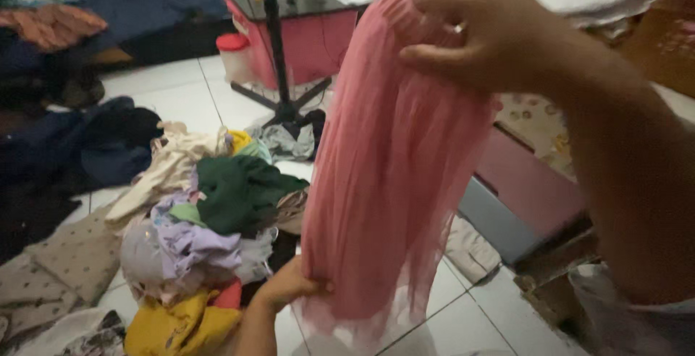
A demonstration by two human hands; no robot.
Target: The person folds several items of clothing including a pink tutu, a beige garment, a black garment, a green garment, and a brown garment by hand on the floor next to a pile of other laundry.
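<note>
The pink pleated skirt (391, 182) hangs upright in front of the person, stretched between both hands. The right hand (492, 34) is closed around the gathered waistband at the top, fingers pinching the fabric. The left hand (289, 283) is closed on the skirt's left edge near the hem, just right of the heap of clothes (203, 233) on the tiled floor (463, 320).

By the look of it, the skirt is being held out and straightened, the step that comes ahead of folding. A next move would call for keeping the waistband taut and the loose hem level, since the thin pleats sag below the lower hand.

Room is tight to the left of the skirt, where the heap spreads across the floor. Behind the skirt stands a fan stand (279, 66) with a red cabinet (304, 34) close by. To the right lies a flat maroon and grey mat (517, 197). The barest tiles show directly below the hem.
</note>
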